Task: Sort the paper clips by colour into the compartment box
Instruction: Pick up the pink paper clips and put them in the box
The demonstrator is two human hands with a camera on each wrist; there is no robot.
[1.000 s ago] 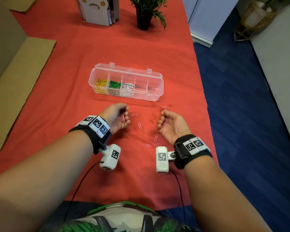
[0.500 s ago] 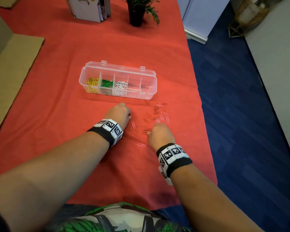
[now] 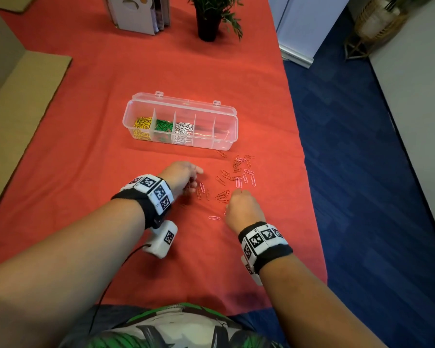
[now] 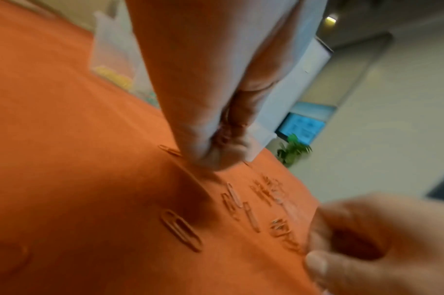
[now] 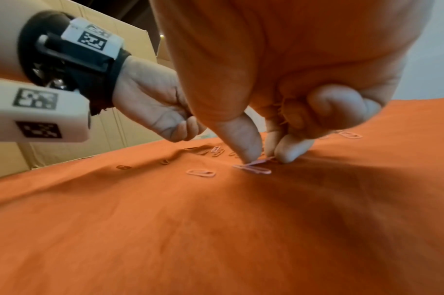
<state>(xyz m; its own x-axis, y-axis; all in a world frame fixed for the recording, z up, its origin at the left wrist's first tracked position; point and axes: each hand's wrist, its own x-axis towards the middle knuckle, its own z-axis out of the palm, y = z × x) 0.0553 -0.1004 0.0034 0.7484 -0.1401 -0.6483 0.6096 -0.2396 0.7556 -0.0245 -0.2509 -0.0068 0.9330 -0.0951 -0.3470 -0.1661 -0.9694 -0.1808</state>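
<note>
A clear compartment box (image 3: 226,143) stands open on the red cloth, with yellow (image 3: 141,126), green (image 3: 164,125) and white clips (image 3: 183,130) in its three left cells. Pink clips (image 3: 245,177) and red clips (image 3: 222,194) lie scattered in front of it. My right hand (image 3: 232,197) is palm down; its thumb and forefinger (image 5: 263,157) pinch a pink clip (image 5: 253,168) lying on the cloth, and more clips sit in its curled fingers. My left hand (image 3: 194,182) is palm down with bunched fingertips (image 4: 215,157) touching the cloth, thin pink wire showing inside the curl.
A lone pink clip (image 3: 214,218) lies near my right wrist. A potted plant (image 3: 209,18) and a file holder (image 3: 138,13) stand at the far end. Cardboard (image 3: 18,109) lies left. The cloth's right edge drops to blue floor (image 3: 362,172).
Both hands have turned from palm up to palm down and dropped to the cloth among the clips. The right thumb and forefinger have closed on a pink clip.
</note>
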